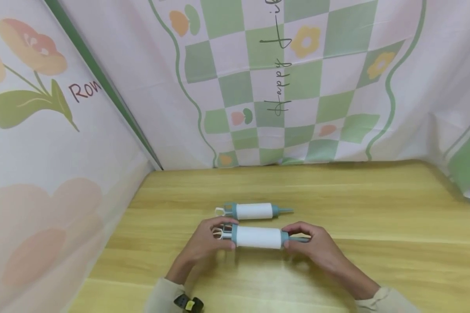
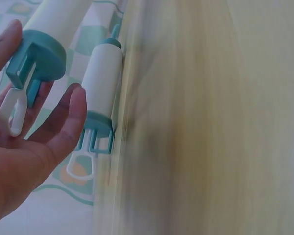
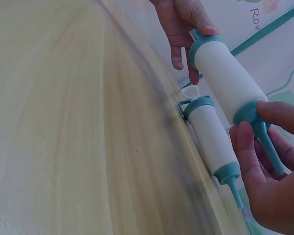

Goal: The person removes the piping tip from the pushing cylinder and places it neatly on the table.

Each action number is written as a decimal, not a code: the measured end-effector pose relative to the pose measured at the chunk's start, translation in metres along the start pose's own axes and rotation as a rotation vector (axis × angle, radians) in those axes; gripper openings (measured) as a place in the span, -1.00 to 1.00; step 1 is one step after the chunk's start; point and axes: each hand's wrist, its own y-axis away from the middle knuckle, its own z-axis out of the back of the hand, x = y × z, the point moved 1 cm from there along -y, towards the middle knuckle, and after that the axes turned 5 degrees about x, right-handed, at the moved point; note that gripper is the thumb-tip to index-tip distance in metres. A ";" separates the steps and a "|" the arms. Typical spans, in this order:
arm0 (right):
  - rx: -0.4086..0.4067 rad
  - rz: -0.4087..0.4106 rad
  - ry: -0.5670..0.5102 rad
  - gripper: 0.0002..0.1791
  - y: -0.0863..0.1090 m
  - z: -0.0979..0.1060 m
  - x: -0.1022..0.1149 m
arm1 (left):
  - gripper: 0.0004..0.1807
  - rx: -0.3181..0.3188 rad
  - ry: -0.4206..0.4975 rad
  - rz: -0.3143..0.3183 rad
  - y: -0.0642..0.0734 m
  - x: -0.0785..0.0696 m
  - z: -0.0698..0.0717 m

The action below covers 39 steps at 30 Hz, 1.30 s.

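Observation:
Both hands hold a large white plastic syringe [image 1: 258, 237] level over the table, its ends capped in teal. At its plunger end, my left hand [image 1: 205, 240] grips the teal collar between thumb and fingers; a white plunger loop [image 2: 13, 111] pokes out toward the palm. The fingertips of my right hand [image 1: 319, 245] pinch the teal cap at the other end, where a thin nozzle [image 3: 269, 147] runs out between thumb and fingers. A second syringe [image 1: 254, 211] of the same kind lies on the table just behind the held one, pointing the same way.
The wooden table [image 1: 337, 200] extends around the hands. A patterned cloth [image 1: 227, 56] hangs along its back edge, and another flowered cloth [image 1: 35, 152] walls off the left side. More cloth hangs at the right. A dark band [image 1: 189, 303] circles the left wrist.

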 end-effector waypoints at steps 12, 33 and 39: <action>-0.041 0.014 -0.005 -0.58 0.007 0.008 0.010 | -0.32 -0.019 0.009 -0.052 -0.006 -0.006 -0.008; -0.042 0.053 0.010 -0.52 0.010 0.020 0.019 | -0.51 -0.141 0.058 -0.056 -0.012 -0.019 -0.030; -0.004 0.058 -0.010 -0.45 0.010 0.021 0.021 | -0.51 -0.185 0.072 -0.051 -0.010 -0.024 -0.033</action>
